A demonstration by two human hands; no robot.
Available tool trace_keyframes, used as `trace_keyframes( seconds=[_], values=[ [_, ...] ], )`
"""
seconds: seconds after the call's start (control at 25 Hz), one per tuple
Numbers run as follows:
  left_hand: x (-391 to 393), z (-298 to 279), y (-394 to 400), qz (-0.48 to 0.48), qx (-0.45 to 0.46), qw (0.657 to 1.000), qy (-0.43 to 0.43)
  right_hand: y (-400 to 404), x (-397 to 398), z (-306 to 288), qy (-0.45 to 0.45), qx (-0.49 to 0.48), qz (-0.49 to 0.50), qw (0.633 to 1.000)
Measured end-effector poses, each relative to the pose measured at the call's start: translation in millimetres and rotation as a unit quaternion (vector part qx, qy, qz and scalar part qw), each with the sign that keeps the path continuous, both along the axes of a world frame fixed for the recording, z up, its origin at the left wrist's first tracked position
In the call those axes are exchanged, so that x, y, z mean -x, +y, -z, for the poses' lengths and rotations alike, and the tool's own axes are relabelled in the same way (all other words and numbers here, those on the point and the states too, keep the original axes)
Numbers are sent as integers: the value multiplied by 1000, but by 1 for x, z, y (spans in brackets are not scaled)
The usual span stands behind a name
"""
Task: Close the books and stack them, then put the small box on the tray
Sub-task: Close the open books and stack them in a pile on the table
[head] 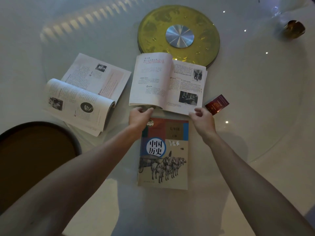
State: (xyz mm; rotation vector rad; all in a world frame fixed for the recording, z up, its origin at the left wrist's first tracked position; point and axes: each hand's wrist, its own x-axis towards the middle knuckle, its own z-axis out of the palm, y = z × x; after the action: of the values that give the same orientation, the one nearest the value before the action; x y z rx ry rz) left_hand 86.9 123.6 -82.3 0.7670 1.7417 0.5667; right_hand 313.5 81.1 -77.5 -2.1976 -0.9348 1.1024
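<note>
A closed history textbook with horses on its cover lies in front of me. Beyond it an open book lies flat. My left hand pinches the near edge of its left page. My right hand has curled fingers touching the near right corner of that book. A second open book lies to the left, one side bulging up. A small dark red box rests just right of the middle book. The dark round tray sits at the near left.
A gold disc with a silver centre sits on the glass turntable behind the middle book. A small gold-coloured vessel stands at the far right. The table is pale and glossy, with light spots reflected on it.
</note>
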Motion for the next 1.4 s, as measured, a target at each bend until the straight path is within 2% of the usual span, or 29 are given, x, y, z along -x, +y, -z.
trace_keyframes(
  seconds=[0.08, 0.16, 0.24, 0.28, 0.44, 0.6, 0.76, 0.96, 1.0, 1.12, 1.28, 1.4],
  values=[
    [-8, 0, 24, -98, 45, 992, -61, 21, -8, 4, -6, 22, 43, 999],
    [-12, 5, 40, -201, 83, 969, -115, 31, -18, 18, -27, 52, 52, 997],
    [-16, 6, 48, -282, 89, 947, -129, 37, -27, 36, -35, 71, 50, 996],
    [-18, 7, 51, -294, 74, 947, -112, 40, -26, 37, -29, 72, 50, 996],
    [-30, 3, 50, -173, -83, 981, -38, 53, -15, 24, 6, 65, 58, 996],
    [-41, 2, 52, -16, -198, 980, -8, 60, -10, 25, 34, 58, 78, 995],
    [-47, 16, 59, 180, -234, 952, 78, 68, -16, 25, 127, 35, 152, 980],
    [-60, 27, 70, 342, -197, 891, 224, 71, -26, 22, 186, 34, 182, 965],
    [-60, 29, 73, 352, -188, 887, 232, 72, -28, 23, 184, 30, 173, 967],
    [-59, 31, 81, 302, -164, 913, 219, 77, -29, 27, 180, 24, 157, 971],
    [-57, 26, 102, 262, -124, 928, 236, 80, -26, 28, 208, 18, 154, 966],
    [-49, 20, 111, 200, -62, 967, 142, 82, -25, 34, 152, 44, 141, 977]
  ],
)
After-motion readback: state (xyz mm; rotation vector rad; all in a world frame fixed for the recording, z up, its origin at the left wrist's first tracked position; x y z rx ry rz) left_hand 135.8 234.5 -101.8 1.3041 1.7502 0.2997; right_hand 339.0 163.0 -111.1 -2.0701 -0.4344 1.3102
